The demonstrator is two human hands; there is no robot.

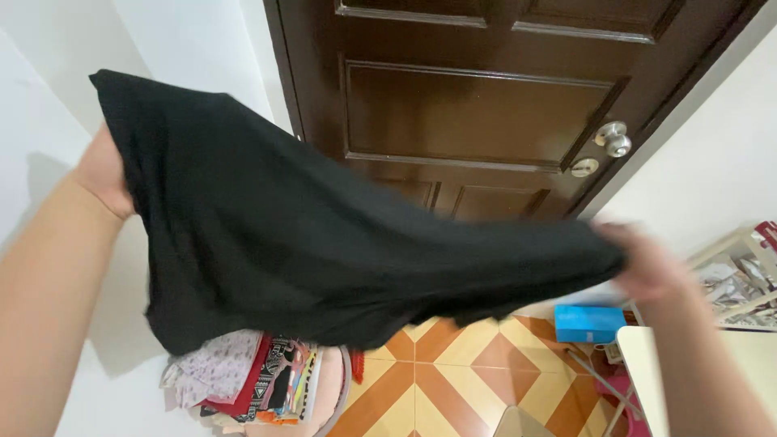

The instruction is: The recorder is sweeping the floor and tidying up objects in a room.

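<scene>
Dark brown panelled door (477,113) with a silver knob (613,139) fills the background, above a floor of orange and cream tiles (453,380), as a person holds a black garment (324,243) stretched in the air between both hands. The left hand (101,174) grips one edge of the cloth high up by the white wall (48,73); its fingers are hidden behind the fabric. The right hand (647,259), blurred, clutches the opposite end lower down, so the garment hangs slanted. Below it sits a heap of patterned clothes (251,380); a blue box (589,322) lies on the floor near a pale shelf (740,275). Handling the cloth well likely calls for levelling both hands and keeping it taut, so it hangs flat.
</scene>
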